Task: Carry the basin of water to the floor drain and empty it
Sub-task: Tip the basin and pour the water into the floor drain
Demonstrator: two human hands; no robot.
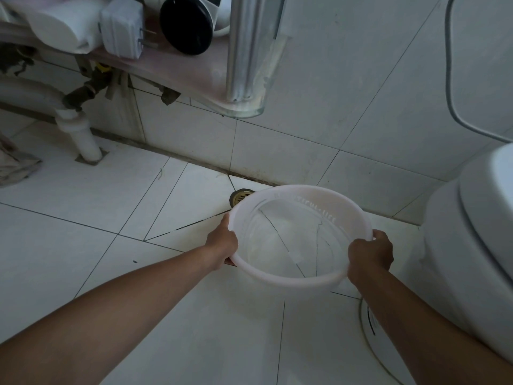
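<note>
A translucent white plastic basin point(302, 279) hangs above the tiled floor, roughly level, with clear water in it; tile joints show through the water. My left hand point(222, 241) grips its left rim. My right hand point(370, 252) grips the right rim, fingers curled over the edge. A round brass floor drain point(239, 196) sits by the wall base, just beyond the basin's far left rim, which partly hides it.
A white toilet point(477, 245) stands close on the right. A white drain pipe point(80, 137) runs into the floor at the left, under a shelf point(177, 70) with toiletries. A grey hose point(451, 87) hangs on the tiled wall. A cloth point(14, 162) lies far left.
</note>
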